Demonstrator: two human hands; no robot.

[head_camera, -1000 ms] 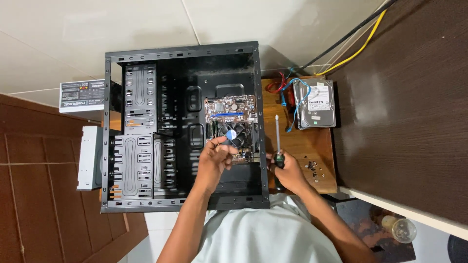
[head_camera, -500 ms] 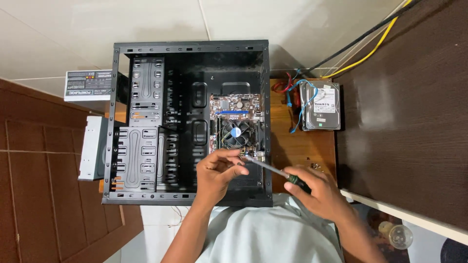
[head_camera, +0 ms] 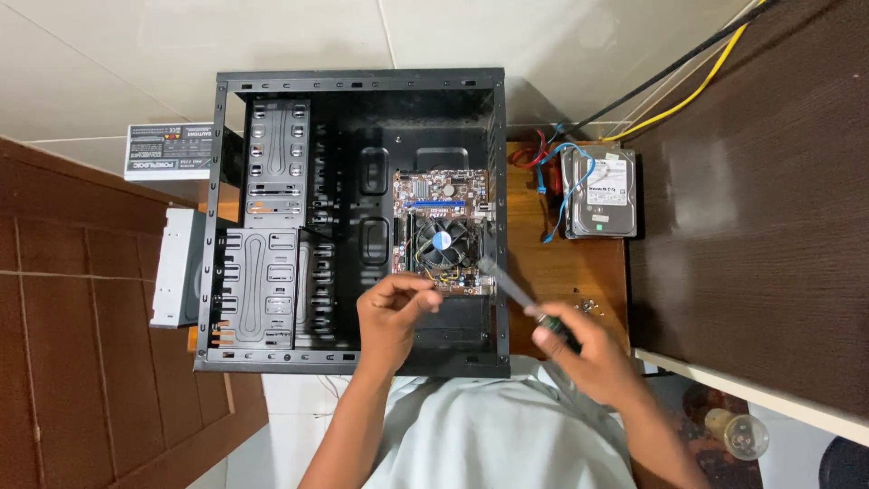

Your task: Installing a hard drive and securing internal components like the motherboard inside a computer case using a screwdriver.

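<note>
Black computer case (head_camera: 358,91), green-brown motherboard (head_camera: 441,187)

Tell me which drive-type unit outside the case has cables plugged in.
The silver hard drive on the wooden stand right of the black case, with blue and red cables. The white optical drive on the left shows none.

- The right hand (head_camera: 579,349), upright beside the case 1 second ago, now tilts the screwdriver (head_camera: 516,290) so its tip points left toward the motherboard (head_camera: 444,231).
- The left hand (head_camera: 394,312) sits lower, at the board's near edge, fingers pinched.
- The screwdriver shaft blurs.
</note>
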